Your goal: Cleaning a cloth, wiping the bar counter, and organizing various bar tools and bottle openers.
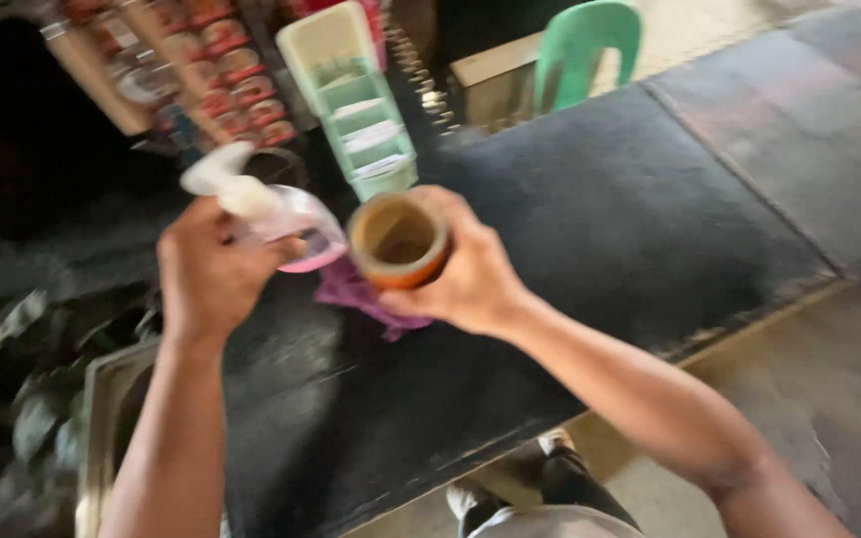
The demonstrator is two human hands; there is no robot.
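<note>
My left hand [209, 274] grips a clear spray bottle [286, 224] with a white trigger head and pink liquid, its nozzle turned toward the cup. My right hand [470, 279] holds a small brown cup [401, 241] with its open mouth facing the camera, and a purple cloth [356, 297] is bunched under the fingers below it. Both hands hover above the dark countertop [600, 219]. The frame is motion-blurred.
A pale green tiered plastic rack [356, 105] stands at the far edge of the counter, beside shelves of jars [221, 65]. A green plastic chair [580, 50] sits behind. A metal sink edge [102, 399] and leafy plants [27, 349] lie at the left. My shoes [510, 478] show below.
</note>
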